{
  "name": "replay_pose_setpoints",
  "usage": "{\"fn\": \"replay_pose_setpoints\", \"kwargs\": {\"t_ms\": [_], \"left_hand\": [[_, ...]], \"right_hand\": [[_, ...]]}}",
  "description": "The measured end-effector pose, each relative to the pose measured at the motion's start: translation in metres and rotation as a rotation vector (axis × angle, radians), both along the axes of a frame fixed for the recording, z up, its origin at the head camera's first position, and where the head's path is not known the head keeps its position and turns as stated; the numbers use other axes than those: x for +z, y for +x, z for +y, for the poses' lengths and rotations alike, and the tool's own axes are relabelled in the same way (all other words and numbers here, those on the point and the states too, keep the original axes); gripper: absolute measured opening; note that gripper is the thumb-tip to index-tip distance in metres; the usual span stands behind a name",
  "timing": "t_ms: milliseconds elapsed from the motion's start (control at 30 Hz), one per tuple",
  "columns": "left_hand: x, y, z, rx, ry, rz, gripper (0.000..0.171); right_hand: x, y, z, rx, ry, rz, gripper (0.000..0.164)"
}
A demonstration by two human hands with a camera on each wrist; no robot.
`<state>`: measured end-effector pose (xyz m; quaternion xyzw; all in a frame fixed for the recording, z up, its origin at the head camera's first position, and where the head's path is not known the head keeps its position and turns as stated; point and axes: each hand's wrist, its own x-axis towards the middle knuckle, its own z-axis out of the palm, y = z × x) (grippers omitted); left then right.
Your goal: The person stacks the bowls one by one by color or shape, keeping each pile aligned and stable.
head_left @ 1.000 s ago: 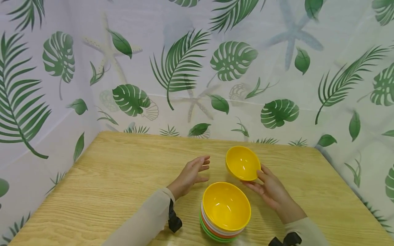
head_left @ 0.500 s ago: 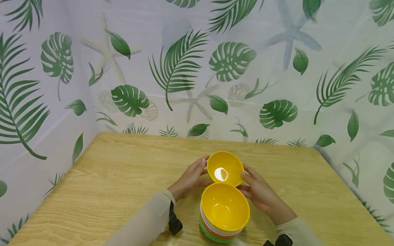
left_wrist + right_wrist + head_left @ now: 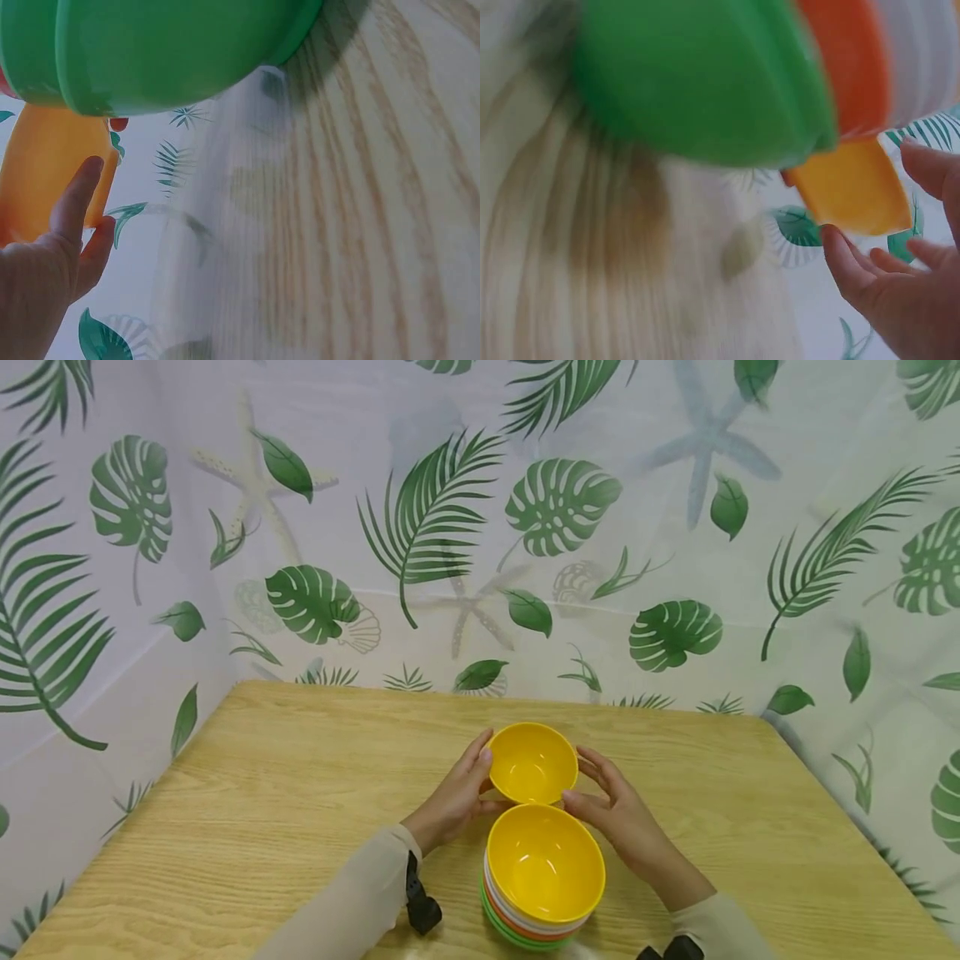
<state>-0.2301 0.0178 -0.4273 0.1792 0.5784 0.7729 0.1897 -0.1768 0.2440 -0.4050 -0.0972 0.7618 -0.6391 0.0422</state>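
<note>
A yellow bowl (image 3: 531, 764) is held up behind a stack of bowls (image 3: 543, 868), its inside facing up and toward me. My left hand (image 3: 453, 793) grips it from the left, thumb at the rim and fingers around the outer wall. On the other side, my right hand (image 3: 630, 818) lies close by with spread fingers; its thumb tip is at the lower right rim, and whether it touches cannot be told. The stack has another yellow bowl on top, then white, orange and green ones. In both wrist views, the green bowls (image 3: 172, 45) partly hide the held bowl (image 3: 855, 187).
The wooden table (image 3: 300, 777) extends to both sides of the stack. Behind it hangs a pale cloth (image 3: 465, 527) printed with leaves and starfish. Dark camera straps (image 3: 422, 897) sit on both wrists.
The right hand has carried the yellow bowl leftward from the right of the stack to the left hand, which now grips it. The right fingers have loosened from it.
</note>
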Motion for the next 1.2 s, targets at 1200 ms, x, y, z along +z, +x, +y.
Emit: {"fn": "replay_pose_setpoints", "kwargs": {"t_ms": [1200], "left_hand": [[0.030, 0.003, -0.021, 0.033, 0.003, 0.279, 0.056]], "right_hand": [[0.014, 0.003, -0.006, -0.080, 0.050, 0.291, 0.060]]}}
